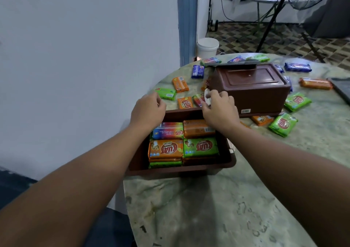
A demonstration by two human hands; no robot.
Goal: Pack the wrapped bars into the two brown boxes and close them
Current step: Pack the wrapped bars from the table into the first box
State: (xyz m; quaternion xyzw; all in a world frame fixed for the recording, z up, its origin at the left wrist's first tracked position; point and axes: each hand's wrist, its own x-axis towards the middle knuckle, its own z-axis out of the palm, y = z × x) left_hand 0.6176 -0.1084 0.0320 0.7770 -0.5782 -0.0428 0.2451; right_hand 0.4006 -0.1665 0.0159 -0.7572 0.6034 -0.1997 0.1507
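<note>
We read the wrapped bars as light, firm little bricks in glossy film, likely to slip under a loose pinch, so we would take each one across its short sides with thumb and fingertips. The open brown plastic box (136,163) nearest us is nearly filled: an orange bar (165,148), a green bar (200,147), a rainbow-striped bar (167,130) and a second orange bar (198,128) lie flat on top, with more layers showing at the near edge. Stiff plastic like this should lift safely by its rim, though packed it will feel noticeably heavier.

Our left hand (148,111) hovers at the far left corner of that box, fingers loosely curled and holding nothing we can see. Our right hand (219,108) is at the far rim, pinching a small white piece (207,95), perhaps a latch; we cannot tell what it belongs to.

Just behind stands the second brown plastic box (251,89), which looks turned bottom up on a lid. Loose green, orange and blue bars, among them a green loose bar (283,124), lie scattered around it on the round mottled stone surface (217,209). A white bucket (207,47) stands on the patterned floor beyond.
</note>
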